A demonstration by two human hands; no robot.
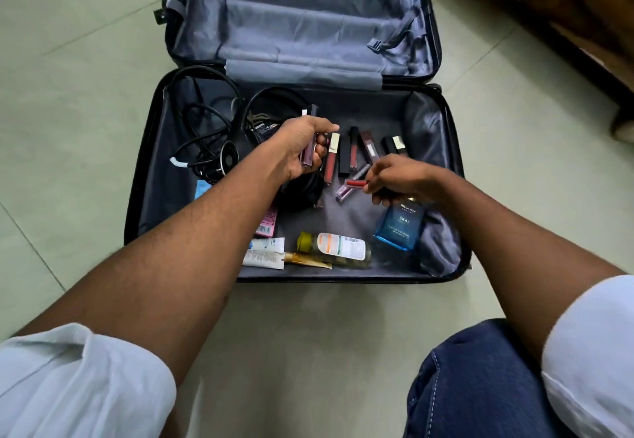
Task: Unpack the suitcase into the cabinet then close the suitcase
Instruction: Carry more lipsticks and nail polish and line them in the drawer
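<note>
The suitcase [147,176] lies wide open on the pale tiled floor [68,94]. Its far half, at 12 o'clock, has only soft grey cloth lining and loose straps. The near half holds many small things.

The left hand [302,149] is curled tight around a pink lip gloss tube [306,156], with a dark tube sticking up past the knuckles. The right hand [394,180], at 3 o'clock from it, pinches a small red lipstick [356,183].

Between the hands lie more thin tubes [353,149] in a row. At 9 o'clock sit tangled black cables [202,135]. At 6 o'clock lie a clear bottle [338,247] with a yellow cap and white squeeze tubes [264,254]. A shiny blue glass perfume bottle [399,226] rests just under the right hand.
</note>
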